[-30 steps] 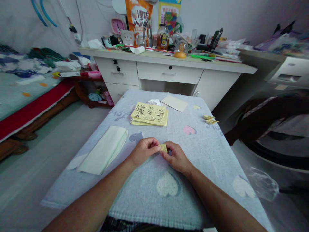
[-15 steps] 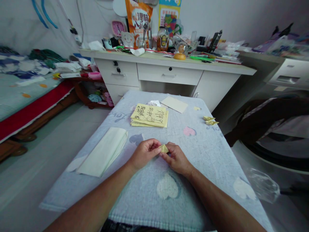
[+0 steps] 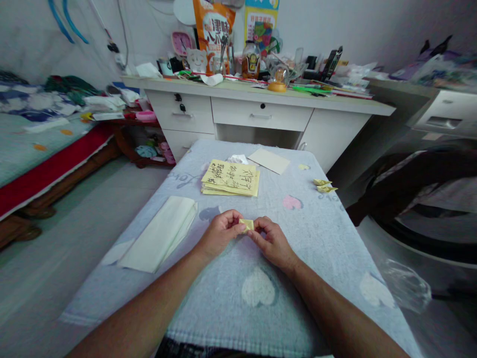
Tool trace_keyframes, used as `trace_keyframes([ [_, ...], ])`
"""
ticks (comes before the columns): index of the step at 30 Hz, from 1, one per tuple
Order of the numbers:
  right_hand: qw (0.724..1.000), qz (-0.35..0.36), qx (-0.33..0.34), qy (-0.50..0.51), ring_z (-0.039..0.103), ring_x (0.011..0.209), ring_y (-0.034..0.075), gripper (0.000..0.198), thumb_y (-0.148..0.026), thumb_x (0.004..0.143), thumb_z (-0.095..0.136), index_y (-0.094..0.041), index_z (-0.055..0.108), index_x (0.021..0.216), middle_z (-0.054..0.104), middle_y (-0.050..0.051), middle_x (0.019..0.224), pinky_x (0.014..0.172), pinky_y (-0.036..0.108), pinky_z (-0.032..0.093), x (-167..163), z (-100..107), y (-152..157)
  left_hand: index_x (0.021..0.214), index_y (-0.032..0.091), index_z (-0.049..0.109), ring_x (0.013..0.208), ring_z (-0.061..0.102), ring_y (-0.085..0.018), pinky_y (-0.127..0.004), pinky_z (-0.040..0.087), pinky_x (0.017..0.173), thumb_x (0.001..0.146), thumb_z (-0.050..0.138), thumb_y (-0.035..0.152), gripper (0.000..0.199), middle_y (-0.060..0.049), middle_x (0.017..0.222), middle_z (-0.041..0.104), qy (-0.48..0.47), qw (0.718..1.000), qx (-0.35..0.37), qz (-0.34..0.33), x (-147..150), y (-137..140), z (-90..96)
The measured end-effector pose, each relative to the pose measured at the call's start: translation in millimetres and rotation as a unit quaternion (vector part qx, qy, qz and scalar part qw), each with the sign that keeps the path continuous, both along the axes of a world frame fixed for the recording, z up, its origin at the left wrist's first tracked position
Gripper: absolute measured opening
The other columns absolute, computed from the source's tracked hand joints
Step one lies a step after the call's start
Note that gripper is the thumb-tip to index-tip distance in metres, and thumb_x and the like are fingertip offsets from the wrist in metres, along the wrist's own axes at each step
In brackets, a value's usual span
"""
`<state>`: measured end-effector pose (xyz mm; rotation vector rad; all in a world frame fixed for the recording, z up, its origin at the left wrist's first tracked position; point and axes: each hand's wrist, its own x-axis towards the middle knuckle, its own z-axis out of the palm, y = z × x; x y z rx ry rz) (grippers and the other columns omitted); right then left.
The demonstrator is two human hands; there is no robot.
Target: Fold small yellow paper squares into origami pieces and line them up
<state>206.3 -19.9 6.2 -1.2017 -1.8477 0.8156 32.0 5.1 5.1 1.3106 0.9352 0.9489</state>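
A small folded piece of yellow paper (image 3: 246,224) is pinched between my two hands, just above the cloth-covered table. My left hand (image 3: 223,229) grips its left side with thumb and fingers. On the other side, the thumb and fingers of my right hand (image 3: 271,241) close on its right edge. Beyond my hands lies a stack of yellow paper sheets (image 3: 231,179) with black handwriting. Several small folded yellow paper pieces (image 3: 324,186) sit near the table's right edge.
A folded pale green-white paper bundle (image 3: 160,233) lies on the left of the blue heart-patterned tablecloth (image 3: 238,308). A cream card (image 3: 270,161) and a crumpled white tissue (image 3: 237,159) lie at the far end. Behind stands a cluttered white desk (image 3: 261,112); a bed (image 3: 48,134) is at left.
The folded yellow paper has been turned in my fingers and now shows a flatter, rectangular face instead of a triangular one. My hands have shifted slightly to the left.
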Motion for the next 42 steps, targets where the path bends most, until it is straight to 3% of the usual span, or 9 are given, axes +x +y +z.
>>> trace_keyframes([
  [4,0.999,0.004,0.03,-0.019,0.05,0.07,0.015,0.013,-0.022,0.086,0.059,-0.019,0.058,0.074,0.055,0.0,0.069,0.067,0.027,0.038,3.5,1.8,0.4,0.084,0.015,0.06,0.063,0.05,-0.01,-0.021,0.038,0.06,0.074,0.069,0.028,0.018,0.003,0.069,0.056,0.064,0.997,0.033,-0.031,-3.0,1.2,-2.2],
  [8,0.997,0.009,0.064,-0.052,0.05,0.074,0.016,0.01,-0.018,0.086,0.06,-0.02,0.058,0.076,0.058,0.0,0.071,0.072,0.028,0.037,4.8,2.4,0.8,0.081,0.016,0.062,0.067,0.052,-0.011,-0.022,0.039,0.063,0.078,0.064,0.025,0.01,0.003,0.071,0.058,0.151,0.984,0.096,-0.018,-4.4,0.3,-0.1],
  [13,0.992,-0.003,0.103,-0.078,0.05,0.082,0.017,0.006,-0.016,0.085,0.061,-0.02,0.057,0.082,0.058,0.001,0.08,0.076,0.029,0.037,5.3,1.0,2.3,0.079,0.017,0.061,0.073,0.056,-0.013,-0.024,0.042,0.07,0.081,0.06,0.019,0.003,0.002,0.076,0.061,0.179,0.969,0.167,-0.009,-0.4,-3.1,3.3],
  [18,0.975,-0.008,0.144,-0.168,0.048,0.083,0.018,0.01,-0.009,0.081,0.061,-0.019,0.058,0.081,0.058,0.002,0.081,0.077,0.031,0.034,5.0,-1.7,4.7,0.077,0.019,0.059,0.085,0.054,-0.017,-0.029,0.041,0.08,0.078,0.055,0.006,0.014,0.0,0.081,0.06,0.259,0.916,0.305,0.022,2.4,-4.8,0.9],
  [21,0.963,-0.008,0.159,-0.219,0.046,0.083,0.018,0.007,-0.011,0.082,0.061,-0.018,0.059,0.08,0.057,0.002,0.081,0.076,0.031,0.032,3.3,-4.9,5.5,0.075,0.019,0.057,0.084,0.051,-0.018,-0.031,0.04,0.078,0.077,0.053,0.004,0.015,-0.001,0.08,0.058,0.32,0.88,0.35,0.015,2.5,-5.1,-2.3],
  [26,0.954,0.009,0.142,-0.264,0.045,0.084,0.018,0.007,-0.014,0.084,0.061,-0.018,0.06,0.079,0.056,0.003,0.081,0.078,0.031,0.032,2.9,-8.7,4.3,0.073,0.019,0.056,0.082,0.05,-0.018,-0.03,0.039,0.073,0.075,0.052,0.001,0.018,-0.002,0.079,0.057,0.374,0.851,0.368,-0.019,1.1,-5.5,-7.4],
  [33,0.955,0.053,0.124,-0.264,0.047,0.087,0.018,0.002,-0.018,0.084,0.064,-0.02,0.066,0.083,0.058,0.003,0.083,0.08,0.032,0.032,10.8,-7.1,0.3,0.079,0.019,0.059,0.081,0.054,-0.018,-0.03,0.04,0.074,0.077,0.06,0.01,0.008,-0.002,0.082,0.061,0.388,0.84,0.368,-0.089,-6.6,-10.4,-1.3],
  [42,0.966,0.062,0.102,-0.229,0.048,0.087,0.018,0.002,-0.02,0.084,0.065,-0.02,0.066,0.085,0.059,0.003,0.084,0.079,0.032,0.034,8.6,-8.3,-0.3,0.079,0.019,0.061,0.081,0.055,-0.017,-0.03,0.04,0.074,0.085,0.06,0.022,0.007,-0.001,0.083,0.063,0.388,0.838,0.374,-0.089,-9.4,-11.6,-2.6],
])
